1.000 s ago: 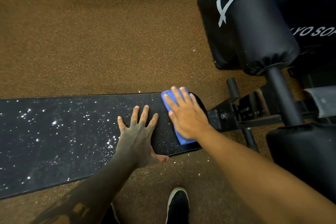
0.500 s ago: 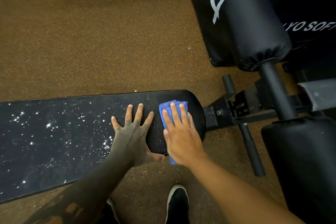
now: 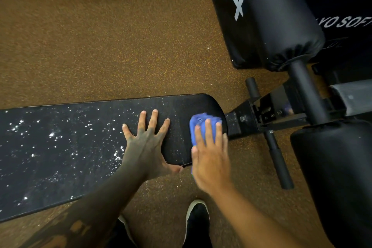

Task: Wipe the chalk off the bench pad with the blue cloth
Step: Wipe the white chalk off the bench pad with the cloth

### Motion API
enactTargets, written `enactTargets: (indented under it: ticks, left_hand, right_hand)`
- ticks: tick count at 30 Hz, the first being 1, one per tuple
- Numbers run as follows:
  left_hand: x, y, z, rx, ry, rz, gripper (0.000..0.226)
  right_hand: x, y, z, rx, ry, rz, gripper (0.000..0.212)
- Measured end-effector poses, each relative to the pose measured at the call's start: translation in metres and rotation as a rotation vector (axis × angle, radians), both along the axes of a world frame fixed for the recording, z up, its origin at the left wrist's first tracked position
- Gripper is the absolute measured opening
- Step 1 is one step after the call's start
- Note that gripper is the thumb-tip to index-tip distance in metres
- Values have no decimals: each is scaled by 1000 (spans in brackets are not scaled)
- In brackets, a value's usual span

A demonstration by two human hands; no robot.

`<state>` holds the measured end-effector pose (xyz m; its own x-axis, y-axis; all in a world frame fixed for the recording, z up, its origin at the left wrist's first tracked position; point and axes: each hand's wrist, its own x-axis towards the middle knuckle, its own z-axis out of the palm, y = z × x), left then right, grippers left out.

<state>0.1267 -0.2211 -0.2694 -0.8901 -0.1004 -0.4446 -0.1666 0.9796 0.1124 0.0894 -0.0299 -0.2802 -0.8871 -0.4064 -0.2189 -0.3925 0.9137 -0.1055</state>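
Below, one black bench pad (image 3: 80, 147) runs across the brown speckled floor (image 3: 100, 36), and two bare hands rest on it near its rounded end. One left hand (image 3: 146, 143) lies flat with its fingers (image 3: 153, 121) spread wide and released, gripping nothing; the thumb hangs over the pad's near edge. One right hand (image 3: 209, 157) presses down on one blue cloth (image 3: 198, 127), its fingers extended and laid over the cloth, flattening it against the pad rather than curling round it. The cloth is bunched, showing beyond the right fingertips and along the thumb side, at the rounded end of the pad. This hand is slightly blurred.

White chalk specks (image 3: 52, 135) are too many to count. They lie thick beyond the little finger of the left hand and thin out between the two hands, where only a faint dusting shows.

Past the right fingertips the pad meets one black metal bracket (image 3: 257, 119), with two padded rollers (image 3: 281, 22) further on. One black shoe with a pale sole (image 3: 196, 219) stands on the floor behind both wrists.
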Motion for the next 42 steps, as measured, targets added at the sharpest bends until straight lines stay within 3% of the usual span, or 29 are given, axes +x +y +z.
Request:
enactTargets:
  ticks: [15, 21, 25, 27, 30, 31, 34, 35, 38, 39, 42]
  left_hand:
    - [3, -16, 5, -33, -1, -38, 150]
    - [8, -24, 4, -40, -13, 8, 157]
    - [10, -27, 5, -28, -29, 5, 156]
    - [9, -28, 5, -23, -37, 4, 157]
    - [9, -30, 4, -20, -35, 2, 159]
    - [10, -31, 4, -22, -35, -1, 158]
    - [11, -34, 6, -29, -40, -23, 157]
    - [11, -35, 7, -30, -48, -29, 158]
    - [13, -42, 8, -21, -67, -1, 163]
    - [13, -43, 8, -23, -68, 15, 163]
    - [15, -45, 7, -29, -71, 28, 164]
  right_hand:
    - [-26, -23, 1, -8, -27, 210, 57]
    - [-63, -79, -3, -71, 7, -21, 58]
    - [-50, -66, 0, -90, 3, 435, 57]
    - [-73, -67, -3, -95, 13, 336, 56]
    - [-84, -85, 0, -101, 5, -71, 56]
    - [-78, -94, 0, -130, 18, -27, 57]
    - [-67, -93, -2, -137, 36, 410, 57]
    - [-76, -89, -3, -135, 32, 439, 57]
    - [-93, -91, -3, -129, 22, 127, 60]
    - [-88, -97, -3, -161, 27, 124, 62]
    - [-72, -101, -4, -170, 10, 479, 67]
